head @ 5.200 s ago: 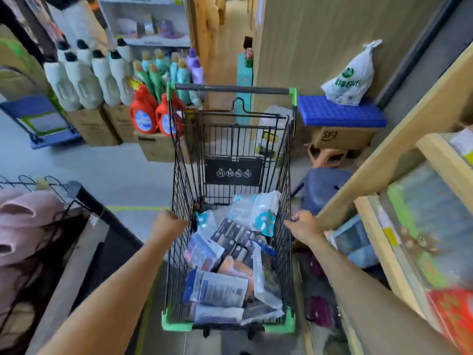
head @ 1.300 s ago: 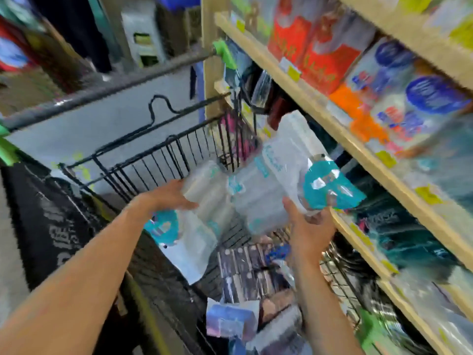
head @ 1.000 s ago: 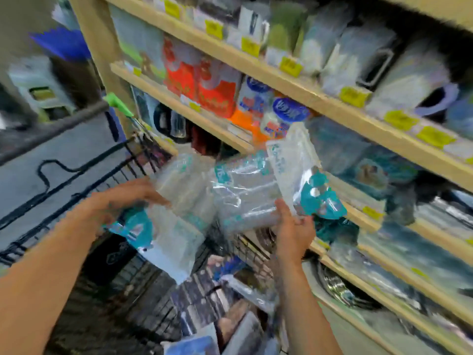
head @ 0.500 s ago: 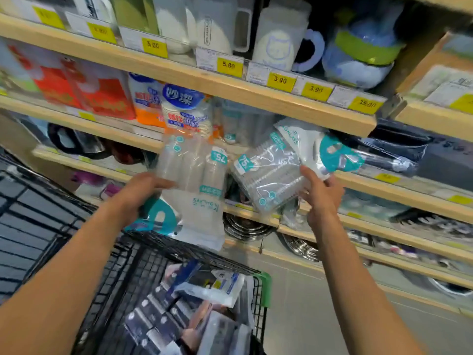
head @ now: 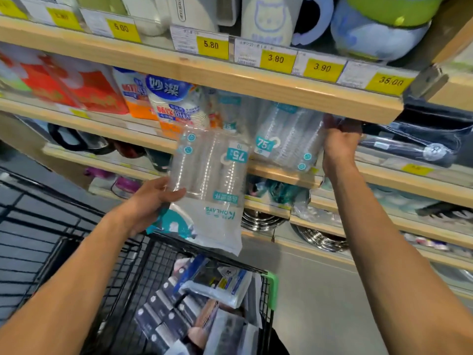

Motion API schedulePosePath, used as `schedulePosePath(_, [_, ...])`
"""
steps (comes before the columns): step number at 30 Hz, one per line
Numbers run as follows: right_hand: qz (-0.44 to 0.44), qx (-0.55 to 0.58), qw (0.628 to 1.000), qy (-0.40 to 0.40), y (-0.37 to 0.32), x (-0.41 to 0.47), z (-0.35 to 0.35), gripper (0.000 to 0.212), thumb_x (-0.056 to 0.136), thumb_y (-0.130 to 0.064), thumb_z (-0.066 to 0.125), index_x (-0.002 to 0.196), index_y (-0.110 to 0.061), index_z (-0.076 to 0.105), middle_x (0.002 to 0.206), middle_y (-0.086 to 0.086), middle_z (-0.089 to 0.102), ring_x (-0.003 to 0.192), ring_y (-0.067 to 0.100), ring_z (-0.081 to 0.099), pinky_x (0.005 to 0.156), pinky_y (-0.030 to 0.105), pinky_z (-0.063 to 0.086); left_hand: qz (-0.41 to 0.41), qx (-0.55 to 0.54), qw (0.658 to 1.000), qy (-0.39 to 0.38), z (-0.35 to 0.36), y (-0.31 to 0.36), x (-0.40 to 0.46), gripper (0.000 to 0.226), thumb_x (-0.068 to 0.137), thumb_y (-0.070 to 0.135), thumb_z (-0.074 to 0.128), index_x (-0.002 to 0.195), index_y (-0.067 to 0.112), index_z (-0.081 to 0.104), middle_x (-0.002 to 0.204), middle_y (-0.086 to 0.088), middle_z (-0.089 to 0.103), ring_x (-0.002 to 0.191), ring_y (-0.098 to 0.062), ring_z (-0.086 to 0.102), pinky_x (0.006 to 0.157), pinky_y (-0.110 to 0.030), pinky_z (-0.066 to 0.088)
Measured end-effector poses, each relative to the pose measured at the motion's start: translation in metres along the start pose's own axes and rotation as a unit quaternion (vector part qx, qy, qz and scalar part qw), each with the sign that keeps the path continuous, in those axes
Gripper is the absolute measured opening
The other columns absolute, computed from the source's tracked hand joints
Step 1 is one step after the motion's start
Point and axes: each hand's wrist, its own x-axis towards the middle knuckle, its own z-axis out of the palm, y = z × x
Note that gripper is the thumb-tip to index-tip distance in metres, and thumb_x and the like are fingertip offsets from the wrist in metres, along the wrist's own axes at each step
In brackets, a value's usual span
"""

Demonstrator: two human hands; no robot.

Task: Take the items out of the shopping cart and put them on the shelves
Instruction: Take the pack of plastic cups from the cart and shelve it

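My left hand (head: 151, 203) grips a clear bag of plastic cups (head: 208, 175) with teal "75" labels, held upside down in front of the wooden shelves (head: 230, 75) and above the cart. My right hand (head: 339, 142) holds the end of a second, matching cup bag (head: 286, 137), which sits partly inside the middle shelf level under the upper board. Below, the black wire shopping cart (head: 122, 272) with green corners holds several packets, white and blue ones (head: 217, 280) and dark ones (head: 163, 311).
Paper-cup packs (head: 174, 103) and red packages (head: 84, 90) stand left of the cup bag on the same shelf. Mugs and jugs (head: 266, 19) stand on the top board behind yellow price tags. Steel bowls (head: 261, 221) sit on a lower shelf. Grey floor lies right of the cart.
My right hand pushed its cup bag up and into the middle shelf; its teal header is now hidden. The left hand's bag rose slightly. The view came closer to the shelves.
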Motion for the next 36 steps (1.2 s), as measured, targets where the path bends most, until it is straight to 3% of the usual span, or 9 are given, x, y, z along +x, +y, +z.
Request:
schedulePosePath(2, [-0.012,-0.023,0.999,0.019,0.001,0.007,0.005,0.036,0.088,0.004,0.063,0.114,-0.020,0.057,0.108,-0.003,0.066,0.085,-0.003,0.059,0.080,0.010,0.047,-0.003,0.004,1.000,-0.016,0.001,-0.001,0.001,0.038,0.091,0.006,0.059,0.128,0.007,0.057,0.118,-0.009,0.072,0.103,-0.019,0.070,0.081,-0.027,0.056])
schedulePosePath(4, [-0.009,-0.054,0.998,0.018,0.002,0.008,0.007,0.037,0.088,0.004,0.062,0.114,-0.021,0.054,0.111,-0.003,0.063,0.091,0.004,0.059,0.083,0.014,0.046,-0.003,0.011,1.000,-0.029,0.003,-0.002,0.003,0.036,0.090,0.005,0.060,0.126,0.009,0.059,0.117,-0.008,0.073,0.101,-0.017,0.072,0.075,-0.021,0.058])
schedulePosePath(9, [-0.064,-0.216,0.974,0.006,0.006,0.005,0.002,0.043,0.086,0.001,0.055,0.128,0.003,0.055,0.132,0.016,0.060,0.118,0.027,0.058,0.101,0.029,0.042,-0.003,0.054,0.998,-0.030,0.012,-0.001,0.009,0.039,0.086,0.007,0.068,0.124,0.011,0.061,0.116,-0.013,0.071,0.108,-0.031,0.068,0.100,-0.043,0.050])
schedulePosePath(12, [-0.087,-0.199,0.976,0.008,0.006,0.005,0.002,0.043,0.079,-0.003,0.071,0.120,0.003,0.059,0.119,0.012,0.065,0.104,0.019,0.060,0.090,0.023,0.048,0.005,0.096,0.994,-0.042,0.023,0.010,0.009,0.042,0.084,0.007,0.072,0.123,0.015,0.060,0.115,-0.013,0.070,0.104,-0.032,0.069,0.097,-0.046,0.052])
schedulePosePath(15, [-0.037,-0.332,0.943,0.013,0.014,-0.001,0.000,0.044,0.075,-0.029,0.085,0.098,-0.004,0.058,0.084,0.004,0.059,0.082,0.017,0.055,0.075,0.033,0.050,0.023,0.136,0.989,-0.048,0.032,0.019,0.008,0.038,0.087,0.005,0.069,0.121,0.016,0.058,0.108,-0.012,0.066,0.098,-0.033,0.067,0.079,-0.036,0.054])
schedulePosePath(21, [-0.060,-0.382,0.921,0.046,0.041,-0.009,-0.006,0.068,0.077,-0.035,0.082,0.123,0.001,0.047,0.126,0.015,0.056,0.118,0.029,0.053,0.101,0.041,0.043,0.042,0.220,0.974,-0.042,0.044,0.031,0.005,0.036,0.086,0.007,0.071,0.117,0.020,0.058,0.107,-0.003,0.064,0.099,-0.023,0.063,0.083,-0.032,0.052])
schedulePosePath(25, [0.009,-0.359,0.933,0.001,0.049,-0.004,-0.008,0.080,0.072,-0.032,0.087,0.130,-0.002,0.041,0.137,0.014,0.053,0.127,0.028,0.050,0.105,0.036,0.041,0.056,0.277,0.958,-0.056,0.053,0.038,0.004,0.036,0.088,0.003,0.068,0.117,0.018,0.055,0.110,-0.002,0.063,0.093,-0.011,0.059,0.077,-0.018,0.046])
schedulePosePath(30, [-0.038,-0.330,0.941,0.060,0.062,-0.004,-0.013,0.069,0.078,-0.020,0.082,0.134,-0.005,0.043,0.140,0.011,0.053,0.130,0.024,0.049,0.108,0.031,0.034,0.058,0.317,0.945,-0.052,0.058,0.037,0.008,0.045,0.086,0.007,0.072,0.127,0.018,0.055,0.121,-0.004,0.064,0.112,-0.023,0.060,0.104,-0.044,0.047])
schedulePosePath(36, [-0.029,-0.430,0.902,0.018,0.072,-0.004,-0.025,0.061,0.087,-0.018,0.073,0.137,-0.001,0.041,0.137,0.015,0.057,0.129,0.030,0.053,0.107,0.039,0.041,0.084,0.346,0.933,-0.053,0.060,0.038,0.023,0.048,0.083,0.008,0.075,0.125,0.018,0.054,0.116,-0.006,0.065,0.108,-0.027,0.063,0.101,-0.050,0.049])
